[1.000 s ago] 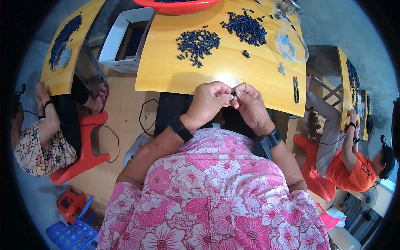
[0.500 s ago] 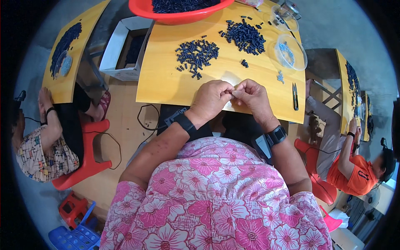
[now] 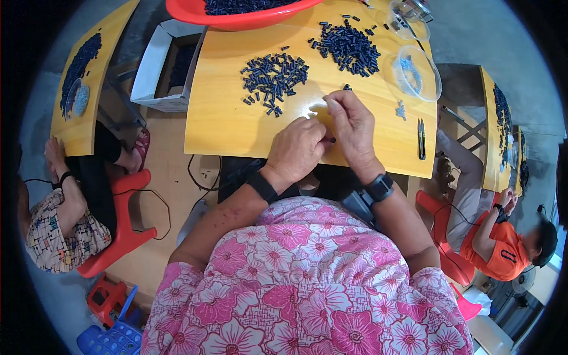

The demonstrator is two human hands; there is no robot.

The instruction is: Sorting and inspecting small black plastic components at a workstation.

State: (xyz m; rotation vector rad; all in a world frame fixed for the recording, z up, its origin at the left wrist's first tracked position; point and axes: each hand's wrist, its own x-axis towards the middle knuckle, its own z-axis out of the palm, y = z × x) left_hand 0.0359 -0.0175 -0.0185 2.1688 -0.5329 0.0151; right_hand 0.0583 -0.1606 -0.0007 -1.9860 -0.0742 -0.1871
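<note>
Both hands meet over the near middle of the yellow bench [image 3: 236, 127]. The left hand [image 3: 297, 151] is curled, its fingers pinched on a small dark piece [image 3: 332, 140] that just peeks out at the fingertips, touching the right hand [image 3: 354, 127]. The right hand's fingers lie loosely bent, the forefinger stretched ahead; whether they also grip the piece cannot be told. The piece's long axis is too small to make out — most of it is hidden between the 2 hands. Farther out lie 2 heaps of the same dark pieces: the left heap [image 3: 275, 76] ahead of the left hand, the right heap [image 3: 349, 47] beyond the right. A clear dish [image 3: 417, 74], small snips [image 3: 421, 139] and a red basin [image 3: 236, 18], cut off at the top, stand about.
</note>
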